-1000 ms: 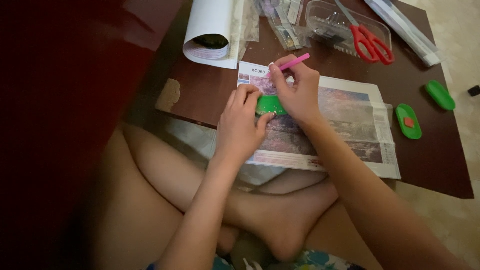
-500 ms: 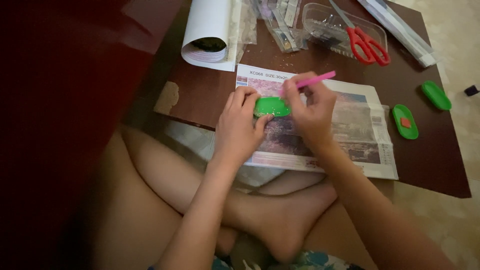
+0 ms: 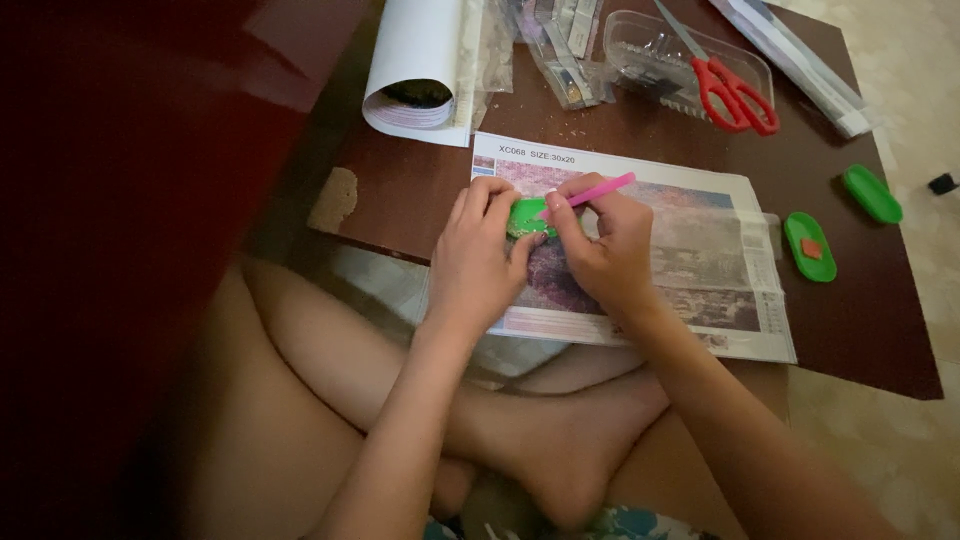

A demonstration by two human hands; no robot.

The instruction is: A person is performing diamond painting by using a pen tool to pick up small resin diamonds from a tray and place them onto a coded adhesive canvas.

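Right hand (image 3: pixel 598 250) is pinching the pink pen (image 3: pixel 592 192) between thumb and forefingers, closed tight on it, tip angling down and left into the green tray (image 3: pixel 524 215). Left hand (image 3: pixel 478 255) is curling around that tray, fingertips on its near and left edges, pinning it flat on the canvas (image 3: pixel 690 250).

To do this pickup well, my read:
- keeping the pen tip pressing straight down on one bead, not dragging across
- keeping the left hand steady so the tray isn't sliding on the canvas
- holding the pen low, near the tip, for control

Tray contents are too small to tell.

Just beyond the grip: the canvas's white top margin. Right of it, well apart: a second green tray (image 3: pixel 810 246) with a red square piece, and a third green tray (image 3: pixel 872 193) further out. Far side of the table (image 3: pixel 400 190): paper roll (image 3: pixel 420 65), clear bead bags (image 3: pixel 565 55), and red scissors (image 3: pixel 735 92) lying over a clear plastic box (image 3: pixel 640 40).
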